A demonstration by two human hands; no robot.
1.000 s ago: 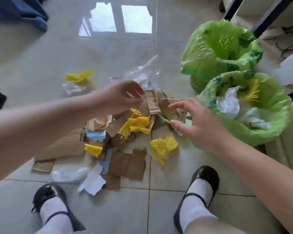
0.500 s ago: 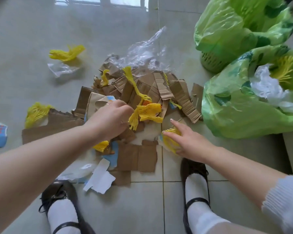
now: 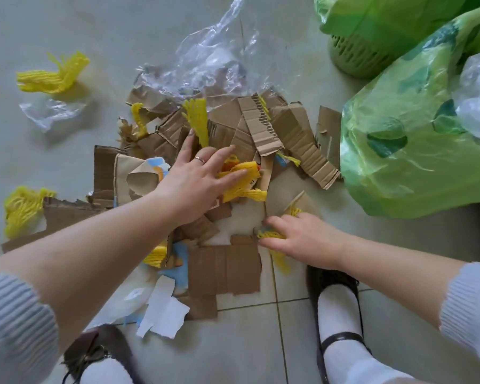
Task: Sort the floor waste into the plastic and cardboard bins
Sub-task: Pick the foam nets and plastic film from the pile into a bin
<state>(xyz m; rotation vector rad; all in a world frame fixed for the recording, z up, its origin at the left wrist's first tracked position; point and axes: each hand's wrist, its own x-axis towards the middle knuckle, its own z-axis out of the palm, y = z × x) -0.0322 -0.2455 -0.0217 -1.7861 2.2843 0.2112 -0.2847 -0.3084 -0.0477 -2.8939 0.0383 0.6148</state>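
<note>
Nearest the camera, two black shoes (image 3: pixel 336 289) over white socks are seen on the tiled floor (image 3: pixel 247 342); just beyond them a torn white paper scrap (image 3: pixel 164 311) and a flat cardboard panel (image 3: pixel 225 270) mark the near edge of the waste pile. The right hand (image 3: pixel 302 239) is lowered at that edge, its fingers curled round a piece of yellow foam netting (image 3: pixel 272 234), which is pinched against the floor. Further in, the left hand (image 3: pixel 197 178) is laid over the middle of the pile, fingers spread and nearly straight, pressing on a second yellow net (image 3: pixel 244 178); nothing is clasped by it. Around it, corrugated cardboard strips (image 3: pixel 261 126) are heaped; these are judged light and stiff, best taken by an edge. The netting is judged soft, springy and featherlight, so it can be bunched anywhere. Beyond lies crinkled clear plastic film (image 3: pixel 211 56), judged slippery and best gathered in a fistful. More netting is scattered to the left (image 3: pixel 56 76). To the right, a green-lined bin (image 3: pixel 416 151) holding plastic stands beside the pile; a second bin (image 3: pixel 355 54) stands behind it.
</note>
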